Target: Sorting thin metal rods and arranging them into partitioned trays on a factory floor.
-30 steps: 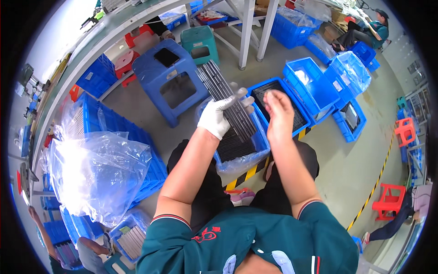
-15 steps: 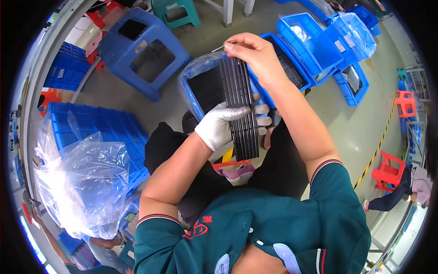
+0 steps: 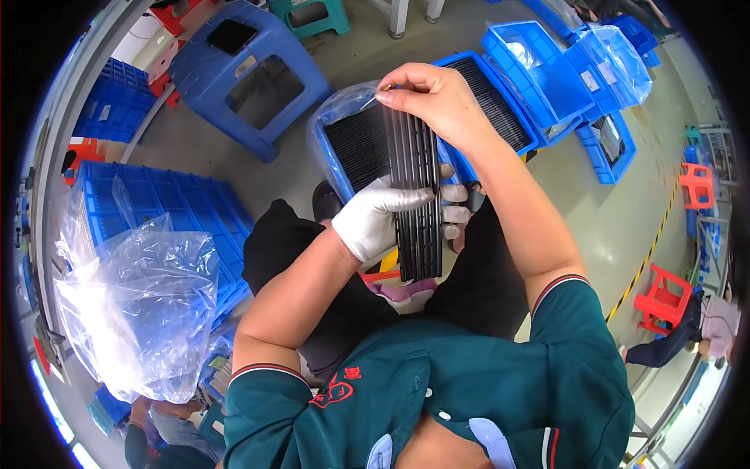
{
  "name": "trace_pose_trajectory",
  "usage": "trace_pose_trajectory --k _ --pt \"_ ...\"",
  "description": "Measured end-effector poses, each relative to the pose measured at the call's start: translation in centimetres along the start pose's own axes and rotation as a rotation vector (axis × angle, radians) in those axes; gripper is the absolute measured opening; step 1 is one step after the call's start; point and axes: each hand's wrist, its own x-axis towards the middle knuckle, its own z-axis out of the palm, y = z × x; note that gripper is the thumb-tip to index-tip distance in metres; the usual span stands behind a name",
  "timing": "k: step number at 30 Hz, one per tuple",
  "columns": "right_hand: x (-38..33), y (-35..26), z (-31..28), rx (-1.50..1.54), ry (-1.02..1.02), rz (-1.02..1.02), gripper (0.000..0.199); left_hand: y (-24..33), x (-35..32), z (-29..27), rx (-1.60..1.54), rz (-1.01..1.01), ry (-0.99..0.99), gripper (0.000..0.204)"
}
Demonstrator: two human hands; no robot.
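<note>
In the head view, a bundle of long, thin black ribbed plastic strips [image 3: 416, 195] is being held upright above the lap, between the chest and a blue plastic bin lined with clear film [image 3: 355, 141] that is packed with more dark strips. The bundle is being gripped around its middle by the left hand [image 3: 383, 219], which is covered by a white fabric glove; its thumb is being laid across the front of the strips while its fingers [image 3: 453, 211] are being curled round the back, their tips showing at the right edge. The top end of the bundle is being pinched by the bare right hand [image 3: 433, 98], with thumb and forefinger pressed together on the upper corner and the other fingers folded close behind. A second blue bin of dark strips [image 3: 492, 98] is being seen just beside the first, partly hidden by the right wrist, and further blue plastic crates [image 3: 539, 66] are standing beyond it on the grey floor. A blue plastic stool with a cut-out seat [image 3: 250, 78] is standing to the upper left, a crumpled clear plastic bag [image 3: 133, 313] is lying over stacked blue crates at the left, and a red stool [image 3: 660, 301] is standing at the right edge near another person's sleeve [image 3: 664, 348]
</note>
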Motion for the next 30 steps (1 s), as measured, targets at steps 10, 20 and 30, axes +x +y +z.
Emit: trace_pose_trajectory --k 10,20,30 --pt "-0.38 -0.20 -0.63 -0.045 -0.011 -0.032 0.015 -0.01 -0.11 0.31 0.016 -0.034 0.027 0.057" --pt "-0.31 -0.12 -0.87 0.026 -0.073 0.000 0.012 -0.13 -0.06 0.91 0.016 -0.056 0.008 0.061" --pt "-0.24 -0.30 -0.89 -0.040 -0.107 -0.019 0.012 -0.38 0.13 0.20 0.034 -0.049 0.002 0.057"
